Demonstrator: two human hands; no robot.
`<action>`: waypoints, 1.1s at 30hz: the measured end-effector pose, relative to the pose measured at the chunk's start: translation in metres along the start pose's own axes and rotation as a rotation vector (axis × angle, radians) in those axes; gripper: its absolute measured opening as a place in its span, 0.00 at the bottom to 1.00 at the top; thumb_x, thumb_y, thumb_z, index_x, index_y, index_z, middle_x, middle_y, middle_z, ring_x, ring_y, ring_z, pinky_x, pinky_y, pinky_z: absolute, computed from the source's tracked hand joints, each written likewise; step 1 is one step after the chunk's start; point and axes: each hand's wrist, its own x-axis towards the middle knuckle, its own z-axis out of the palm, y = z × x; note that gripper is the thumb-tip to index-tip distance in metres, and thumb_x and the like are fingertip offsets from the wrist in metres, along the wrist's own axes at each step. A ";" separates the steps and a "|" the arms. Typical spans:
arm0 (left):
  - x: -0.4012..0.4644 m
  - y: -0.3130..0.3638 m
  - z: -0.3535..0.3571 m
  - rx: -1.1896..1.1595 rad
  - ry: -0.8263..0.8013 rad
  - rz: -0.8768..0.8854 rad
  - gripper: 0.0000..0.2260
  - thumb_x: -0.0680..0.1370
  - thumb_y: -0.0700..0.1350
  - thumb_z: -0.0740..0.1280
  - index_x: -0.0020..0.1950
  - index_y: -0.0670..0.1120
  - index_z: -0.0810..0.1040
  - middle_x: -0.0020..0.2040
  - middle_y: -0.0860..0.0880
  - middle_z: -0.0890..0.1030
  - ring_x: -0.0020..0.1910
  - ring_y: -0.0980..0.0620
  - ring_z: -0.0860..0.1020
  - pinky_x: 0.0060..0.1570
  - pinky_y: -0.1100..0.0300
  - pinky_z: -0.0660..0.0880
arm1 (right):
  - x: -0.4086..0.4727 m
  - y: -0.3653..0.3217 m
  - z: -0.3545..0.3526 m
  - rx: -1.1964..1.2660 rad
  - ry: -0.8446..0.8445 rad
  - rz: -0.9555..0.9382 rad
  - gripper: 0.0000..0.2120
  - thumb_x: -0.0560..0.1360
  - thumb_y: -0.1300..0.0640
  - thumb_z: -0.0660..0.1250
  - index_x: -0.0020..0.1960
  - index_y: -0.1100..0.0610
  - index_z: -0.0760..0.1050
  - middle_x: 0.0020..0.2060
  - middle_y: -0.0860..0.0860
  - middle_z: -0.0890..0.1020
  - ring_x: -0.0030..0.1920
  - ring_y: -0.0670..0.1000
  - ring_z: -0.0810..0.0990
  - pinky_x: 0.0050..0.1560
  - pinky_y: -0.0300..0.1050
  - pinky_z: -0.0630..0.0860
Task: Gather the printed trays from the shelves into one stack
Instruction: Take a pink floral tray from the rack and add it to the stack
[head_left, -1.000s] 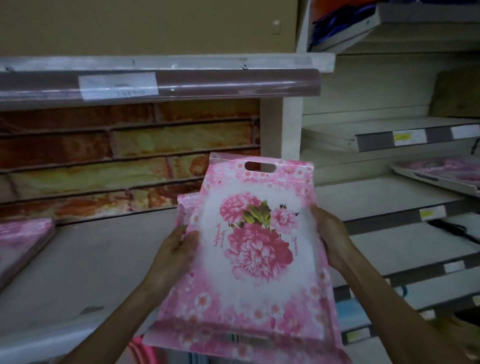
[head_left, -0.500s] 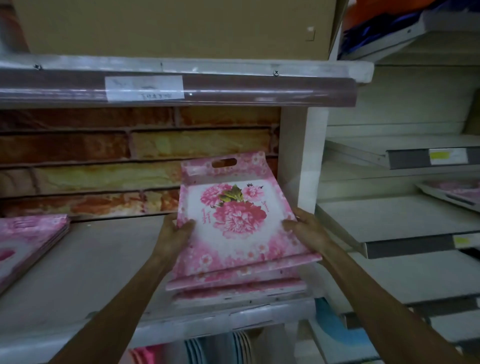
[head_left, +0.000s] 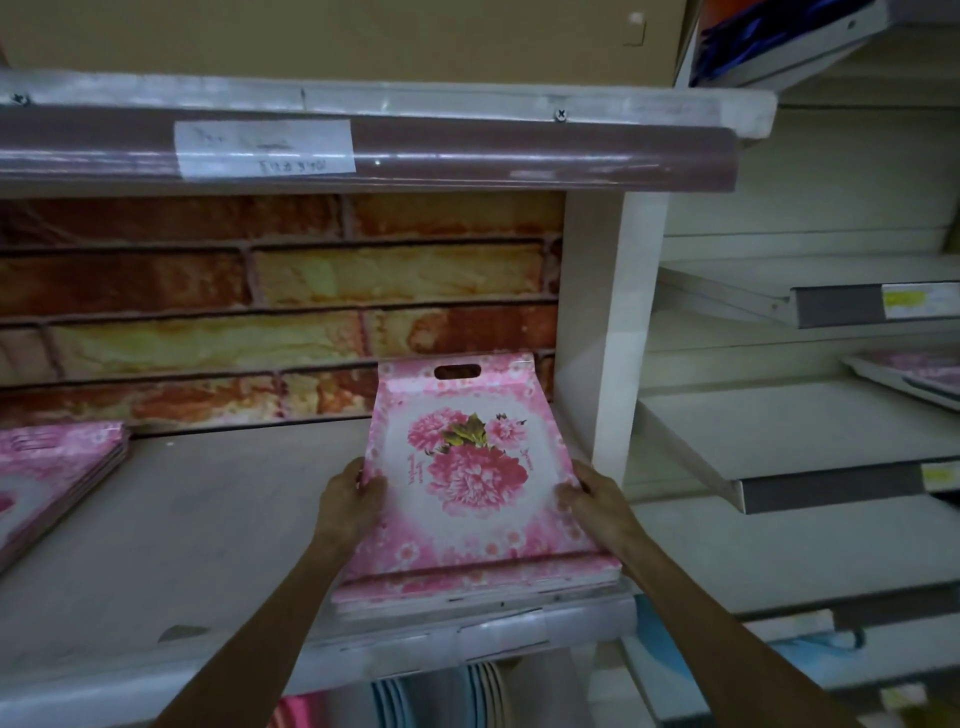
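Note:
A pink tray printed with big flowers (head_left: 467, 467) lies on top of a small stack of like trays (head_left: 478, 584) at the right end of the grey shelf board (head_left: 197, 530). My left hand (head_left: 350, 501) grips the top tray's left edge and my right hand (head_left: 592, 496) grips its right edge. A second stack of pink trays (head_left: 57, 467) lies at the shelf's far left. One more pink tray (head_left: 914, 374) rests on a sloped shelf at the far right, partly cut off by the frame.
A white upright post (head_left: 608, 332) stands just right of the stack. The shelf above (head_left: 363, 150) carries a label strip and overhangs the board. A brick-pattern panel (head_left: 260, 312) backs the bay. Sloped grey shelves (head_left: 810, 441) fill the right side. Coloured items (head_left: 441, 696) show below.
The tray in both hands has gone down and forward from in front of me onto the stack on the shelf. The view has shifted left and closer.

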 end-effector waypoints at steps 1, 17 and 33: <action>0.001 -0.002 0.001 0.021 -0.003 0.002 0.17 0.76 0.47 0.63 0.60 0.42 0.78 0.51 0.40 0.83 0.48 0.39 0.81 0.50 0.49 0.79 | 0.001 0.001 0.001 -0.012 -0.007 0.003 0.12 0.79 0.60 0.59 0.57 0.47 0.74 0.41 0.45 0.82 0.38 0.48 0.81 0.35 0.38 0.75; 0.008 -0.016 0.010 0.176 0.021 0.064 0.10 0.79 0.37 0.61 0.55 0.36 0.79 0.43 0.41 0.80 0.34 0.47 0.75 0.37 0.61 0.69 | 0.016 0.019 0.001 -0.094 -0.016 0.051 0.17 0.76 0.61 0.67 0.64 0.58 0.76 0.57 0.55 0.83 0.52 0.55 0.82 0.56 0.50 0.79; -0.083 0.094 0.006 -0.243 0.003 0.444 0.08 0.81 0.41 0.62 0.51 0.52 0.80 0.39 0.48 0.83 0.35 0.53 0.80 0.37 0.71 0.75 | -0.053 -0.059 -0.141 0.190 0.308 -0.348 0.04 0.77 0.58 0.68 0.48 0.56 0.81 0.40 0.51 0.85 0.37 0.45 0.83 0.35 0.31 0.74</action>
